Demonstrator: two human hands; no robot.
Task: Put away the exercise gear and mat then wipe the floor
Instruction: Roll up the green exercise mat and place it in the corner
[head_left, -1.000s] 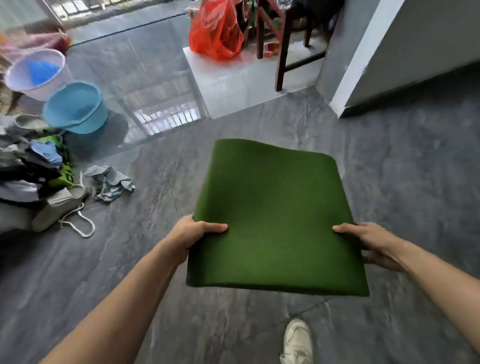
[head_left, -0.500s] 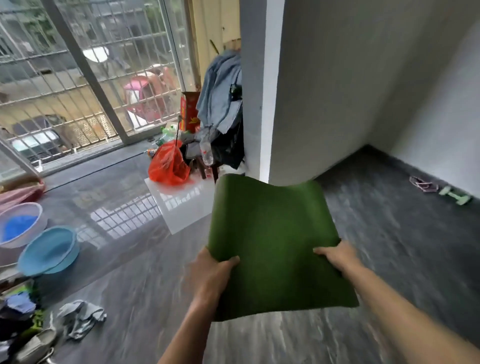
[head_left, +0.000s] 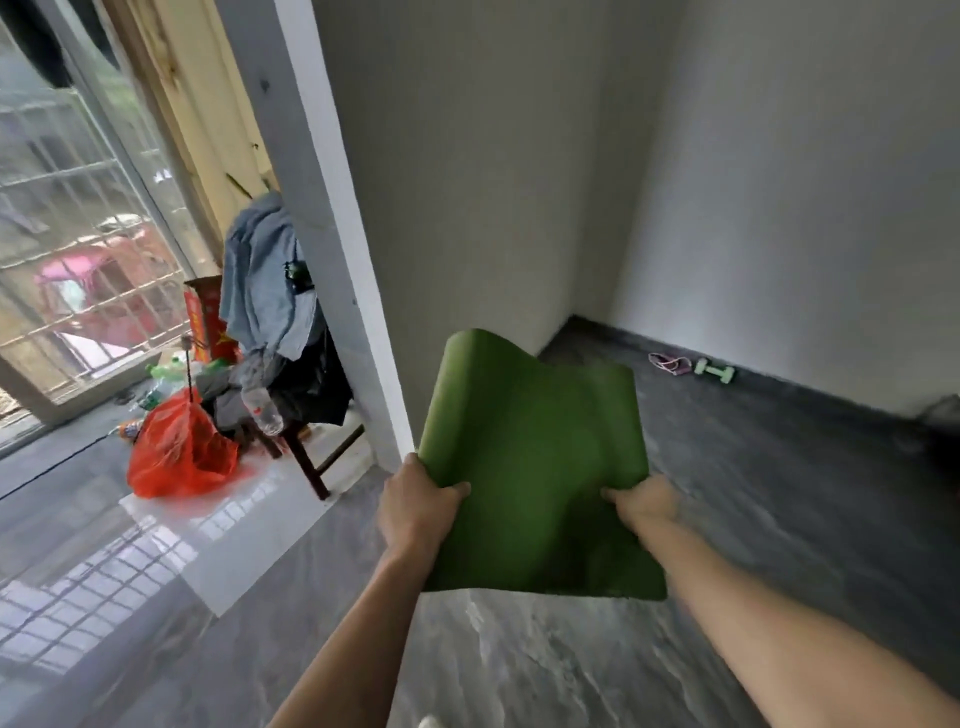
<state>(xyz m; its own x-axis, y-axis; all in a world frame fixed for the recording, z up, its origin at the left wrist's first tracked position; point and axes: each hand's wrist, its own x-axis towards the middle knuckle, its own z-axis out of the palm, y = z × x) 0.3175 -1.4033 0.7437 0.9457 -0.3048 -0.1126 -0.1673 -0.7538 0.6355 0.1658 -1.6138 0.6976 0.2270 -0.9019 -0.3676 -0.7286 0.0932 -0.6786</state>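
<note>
Both hands grip the folded green mat (head_left: 530, 467), our left hand (head_left: 415, 506) at its nine o'clock edge and our right hand (head_left: 647, 504) at three o'clock, carrying it clear of the floor (head_left: 519, 670). A second ago we looked down; now we face the corner, where a small dumbbell (head_left: 716, 371) at two o'clock waits for putting away.

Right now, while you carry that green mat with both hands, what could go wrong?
The folded green mat is only held at its two side edges by the left hand and the right hand, so it might sag or unfold and slip. It also hides some floor ahead. The little green dumbbell and the pink item lie by the far wall, so someone could trip there.
</note>
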